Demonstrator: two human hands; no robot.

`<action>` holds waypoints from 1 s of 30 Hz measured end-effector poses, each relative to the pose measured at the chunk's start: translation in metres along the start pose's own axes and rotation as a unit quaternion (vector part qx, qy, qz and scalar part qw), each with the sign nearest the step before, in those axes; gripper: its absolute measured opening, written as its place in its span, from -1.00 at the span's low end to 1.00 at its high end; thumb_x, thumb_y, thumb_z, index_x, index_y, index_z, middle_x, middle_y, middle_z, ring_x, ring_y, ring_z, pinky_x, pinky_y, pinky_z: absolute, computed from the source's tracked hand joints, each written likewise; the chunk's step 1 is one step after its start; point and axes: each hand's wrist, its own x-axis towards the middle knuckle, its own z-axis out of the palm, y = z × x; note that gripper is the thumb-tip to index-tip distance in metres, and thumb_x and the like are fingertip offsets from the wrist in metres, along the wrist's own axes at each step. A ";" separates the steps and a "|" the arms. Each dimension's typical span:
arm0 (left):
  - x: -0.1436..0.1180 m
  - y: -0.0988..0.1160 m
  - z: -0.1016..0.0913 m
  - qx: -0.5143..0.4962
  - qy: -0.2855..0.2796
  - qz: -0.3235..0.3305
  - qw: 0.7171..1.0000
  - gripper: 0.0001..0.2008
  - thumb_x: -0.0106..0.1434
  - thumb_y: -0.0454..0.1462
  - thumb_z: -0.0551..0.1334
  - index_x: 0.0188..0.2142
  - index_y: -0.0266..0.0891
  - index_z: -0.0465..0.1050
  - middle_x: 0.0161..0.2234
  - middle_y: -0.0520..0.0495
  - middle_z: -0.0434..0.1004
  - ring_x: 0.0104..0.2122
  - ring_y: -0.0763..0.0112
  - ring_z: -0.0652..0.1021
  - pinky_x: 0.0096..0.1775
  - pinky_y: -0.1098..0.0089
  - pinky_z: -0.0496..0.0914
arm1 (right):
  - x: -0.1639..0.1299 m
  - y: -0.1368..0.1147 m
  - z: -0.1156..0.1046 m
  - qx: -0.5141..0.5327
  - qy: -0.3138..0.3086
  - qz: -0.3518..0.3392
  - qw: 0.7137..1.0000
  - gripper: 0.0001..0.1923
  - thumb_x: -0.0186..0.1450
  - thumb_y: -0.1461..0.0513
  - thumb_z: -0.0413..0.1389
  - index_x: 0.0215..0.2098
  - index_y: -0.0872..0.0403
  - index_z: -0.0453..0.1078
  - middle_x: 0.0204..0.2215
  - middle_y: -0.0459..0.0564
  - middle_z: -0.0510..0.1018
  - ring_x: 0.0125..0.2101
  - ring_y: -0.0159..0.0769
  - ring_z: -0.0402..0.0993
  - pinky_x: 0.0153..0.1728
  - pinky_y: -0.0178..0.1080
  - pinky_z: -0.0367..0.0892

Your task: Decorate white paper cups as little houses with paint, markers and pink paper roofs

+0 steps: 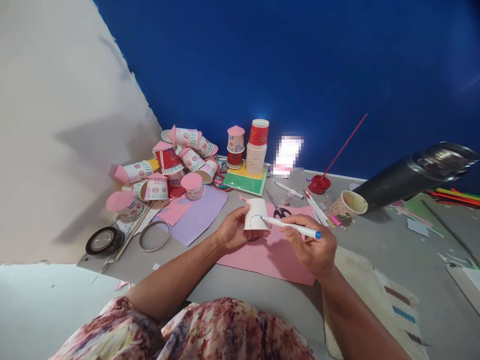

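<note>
My left hand (233, 231) holds a small white paper cup (255, 214) upside down above a pink paper sheet (272, 255). A thin blue line is drawn on the cup's side. My right hand (312, 245) grips a white marker with a blue end (294, 228), and its tip touches the cup's wall. Black-handled scissors (278, 208) lie just beyond the cup on the grey floor.
A heap of decorated paper cups with pink lids (168, 165) lies at the left by the wall. A stack of cups (257, 150) stands on green card. Tape rolls (105, 241), a purple sheet (198, 214), a red paint lid with a stick (319, 184), a black tube (412, 175) and a patterned cup (348, 204) surround the work spot.
</note>
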 end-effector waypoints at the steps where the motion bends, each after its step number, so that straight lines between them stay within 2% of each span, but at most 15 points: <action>1: 0.000 0.000 0.000 -0.001 0.000 -0.001 1.000 -0.63 0.44 -0.17 0.16 0.07 -0.40 0.48 -0.19 -0.29 0.68 -0.19 0.05 0.69 -0.11 0.09 0.58 | 0.000 0.000 0.000 -0.002 -0.002 0.000 1.000 -0.93 0.36 0.20 0.25 -0.23 0.04 0.57 -0.40 -0.09 0.70 -0.54 -0.39 0.55 -0.55 -0.40 0.38; 6: 0.000 0.000 -0.002 -0.008 0.021 0.001 1.000 -0.59 0.45 -0.15 0.15 0.14 -0.41 0.46 -0.23 -0.27 0.68 -0.25 0.09 0.68 -0.08 0.02 0.57 | 0.000 -0.001 -0.001 0.005 -0.012 -0.005 1.000 -0.90 0.39 0.20 0.21 -0.23 0.04 0.55 -0.43 -0.07 0.68 -0.52 -0.34 0.60 -0.54 -0.37 0.40; 10: 0.001 0.001 -0.002 -0.008 0.031 -0.001 0.999 -0.57 0.46 -0.13 0.14 0.14 -0.42 0.46 -0.24 -0.27 0.68 -0.25 0.07 0.68 -0.07 0.01 0.56 | 0.001 -0.003 -0.003 0.008 -0.027 -0.002 1.000 -0.89 0.39 0.20 0.18 -0.25 0.04 0.54 -0.50 -0.09 0.66 -0.61 -0.36 0.54 -0.60 -0.35 0.36; 15: 0.001 0.002 -0.004 -0.005 0.029 0.002 1.000 -0.60 0.42 -0.12 0.19 0.07 -0.39 0.50 -0.26 -0.27 0.68 -0.23 0.02 0.69 -0.12 0.08 0.56 | 0.001 -0.007 -0.004 0.012 -0.035 -0.001 0.999 -0.86 0.39 0.19 0.17 -0.30 0.05 0.53 -0.49 -0.07 0.66 -0.60 -0.34 0.56 -0.63 -0.35 0.35; 19: 0.001 0.002 -0.004 -0.006 0.027 0.008 1.000 -0.62 0.41 -0.14 0.21 0.04 -0.42 0.51 -0.24 -0.29 0.69 -0.23 0.03 0.69 -0.09 0.03 0.56 | 0.000 -0.005 -0.004 0.008 -0.025 -0.004 1.000 -0.86 0.39 0.19 0.17 -0.28 0.05 0.53 -0.50 -0.08 0.66 -0.65 -0.37 0.50 -0.66 -0.35 0.31; 26: 0.000 -0.001 -0.006 0.011 0.053 0.013 0.998 -0.68 0.36 -0.14 0.28 -0.12 -0.41 0.56 -0.34 -0.27 0.67 -0.32 0.10 0.67 -0.05 0.03 0.56 | -0.001 -0.004 -0.002 -0.001 -0.012 0.014 1.000 -0.89 0.40 0.18 0.20 -0.22 0.05 0.54 -0.43 -0.04 0.70 -0.59 -0.34 0.55 -0.60 -0.34 0.37; 30: -0.001 -0.002 -0.006 0.022 0.056 0.025 0.998 -0.73 0.33 -0.17 0.31 -0.15 -0.39 0.55 -0.31 -0.26 0.68 -0.31 0.10 0.68 -0.10 0.03 0.58 | -0.001 -0.004 -0.001 -0.007 -0.008 0.006 1.000 -0.90 0.40 0.19 0.20 -0.21 0.04 0.54 -0.40 -0.02 0.72 -0.53 -0.31 0.61 -0.58 -0.34 0.39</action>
